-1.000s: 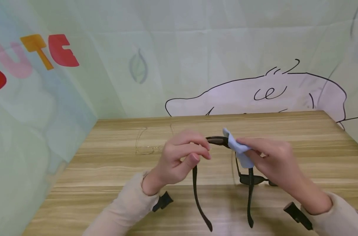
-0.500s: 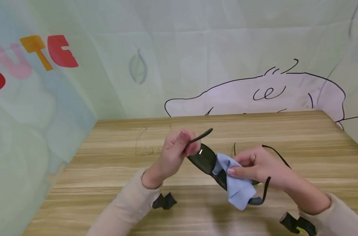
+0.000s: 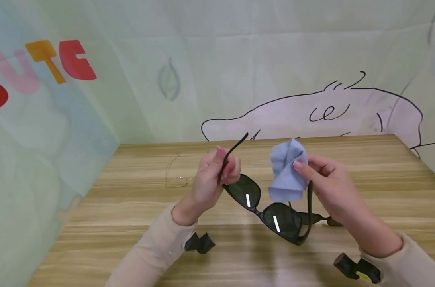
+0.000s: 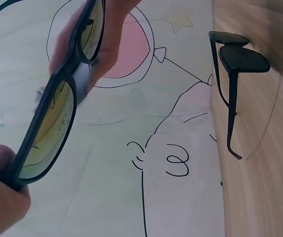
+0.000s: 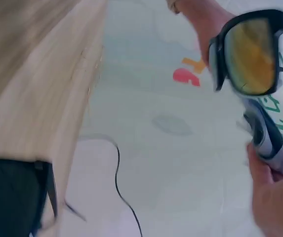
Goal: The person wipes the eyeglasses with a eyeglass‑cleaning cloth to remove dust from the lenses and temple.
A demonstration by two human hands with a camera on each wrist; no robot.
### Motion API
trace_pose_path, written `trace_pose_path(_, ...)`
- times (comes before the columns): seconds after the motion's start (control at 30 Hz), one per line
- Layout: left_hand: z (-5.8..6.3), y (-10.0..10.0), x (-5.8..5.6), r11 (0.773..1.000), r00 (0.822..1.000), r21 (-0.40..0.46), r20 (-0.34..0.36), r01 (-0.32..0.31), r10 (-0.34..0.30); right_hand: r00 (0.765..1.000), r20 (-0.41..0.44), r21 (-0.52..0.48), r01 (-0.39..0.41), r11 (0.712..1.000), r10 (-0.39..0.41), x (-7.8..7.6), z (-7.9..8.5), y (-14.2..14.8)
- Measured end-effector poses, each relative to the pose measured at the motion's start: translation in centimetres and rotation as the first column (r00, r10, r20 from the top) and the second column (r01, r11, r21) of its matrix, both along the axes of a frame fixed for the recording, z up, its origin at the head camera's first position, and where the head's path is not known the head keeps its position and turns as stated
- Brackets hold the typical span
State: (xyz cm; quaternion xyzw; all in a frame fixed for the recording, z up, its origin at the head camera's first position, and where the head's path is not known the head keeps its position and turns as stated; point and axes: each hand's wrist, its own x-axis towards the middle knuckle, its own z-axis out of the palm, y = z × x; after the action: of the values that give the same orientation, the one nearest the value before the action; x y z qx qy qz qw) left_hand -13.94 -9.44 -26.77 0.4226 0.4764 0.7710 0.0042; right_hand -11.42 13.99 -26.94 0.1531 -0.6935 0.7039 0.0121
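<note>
In the head view my left hand [image 3: 215, 181] grips black-framed sunglasses [image 3: 244, 191] by the hinge end of one temple, holding them tilted above the table. Both dark lenses show, each with a white glare streak. My right hand [image 3: 332, 185] pinches a folded light blue cloth [image 3: 288, 171] between thumb and fingers, above the right-hand lens and overlapping the other temple. From the left wrist, the held sunglasses [image 4: 45, 116] stand on a slant, with the cloth [image 4: 83, 79] behind them. The right wrist view shows a yellow-orange reflection in one lens [image 5: 252, 54].
A second dark pair of sunglasses [image 3: 312, 218] lies on the wooden table [image 3: 131, 223] behind the held pair; it shows too as black sunglasses [image 4: 244, 58] in the left wrist view. Thin wire-framed glasses [image 3: 178, 182] lie at back left. A printed cloth backdrop [image 3: 138, 79] rises behind.
The sunglasses have turned from edge-on to lenses facing the head camera. My right hand has brought the cloth down over the right-hand lens, then lifted it up and away from the frame.
</note>
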Motion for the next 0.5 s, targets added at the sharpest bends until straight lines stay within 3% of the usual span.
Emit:
trace_pose_path(0.03,0.0,0.1,0.0,1.000,1.000,-0.003,0.011,0.004,-0.004,0.994,-0.107,0.010,0.035,0.999,-0.034,-0.2,0.0,-0.2)
trace_pose_path(0.07,0.0,0.1,0.0,1.000,1.000,-0.003,0.019,0.009,-0.009,0.972,-0.227,0.043,0.068,0.997,-0.057,-0.3,-0.1,-0.4)
trace_pose_path(0.1,0.0,0.2,0.1,1.000,1.000,-0.003,0.028,0.013,-0.013,0.935,-0.349,0.092,0.095,0.991,-0.057,-0.5,-0.1,-0.5)
trace_pose_path(0.13,0.0,0.3,0.1,1.000,0.999,-0.003,0.037,0.016,-0.016,0.882,-0.471,0.153,0.117,0.981,-0.032,-0.7,-0.2,-0.8)
trace_pose_path(0.17,0.0,0.4,0.1,1.000,0.999,-0.001,0.044,0.020,-0.020,0.818,-0.575,0.220,0.126,0.967,0.024,-1.0,-0.3,-1.0)
trace_pose_path(0.23,0.0,0.6,0.2,1.000,0.998,-0.001,0.056,0.022,-0.022,0.645,-0.737,0.346,0.100,0.933,0.204,-1.5,-0.5,-1.4)
trace_pose_path(0.33,0.0,0.8,0.3,1.000,0.995,0.001,0.092,0.029,-0.029,0.425,-0.782,0.505,0.001,0.863,0.457,-2.0,-0.8,-1.9)
trace_pose_path(0.37,0.0,0.9,0.3,1.000,0.994,0.004,0.106,0.029,-0.029,0.371,-0.779,0.542,-0.006,0.841,0.505,-2.1,-0.8,-2.0)
trace_pose_path(0.4,-0.1,1.0,0.3,1.000,0.992,0.004,0.123,0.025,-0.025,0.329,-0.776,0.567,-0.009,0.824,0.538,-2.1,-0.9,-2.1)
trace_pose_path(0.43,-0.1,1.1,0.4,1.000,0.990,0.006,0.140,0.024,-0.024,0.308,-0.771,0.585,-0.003,0.811,0.558,-2.1,-0.9,-2.2)
trace_pose_path(0.5,-0.2,1.2,0.5,1.000,0.985,0.009,0.171,0.022,-0.023,0.310,-0.747,0.620,0.004,0.785,0.589,-1.9,-1.0,-2.3)
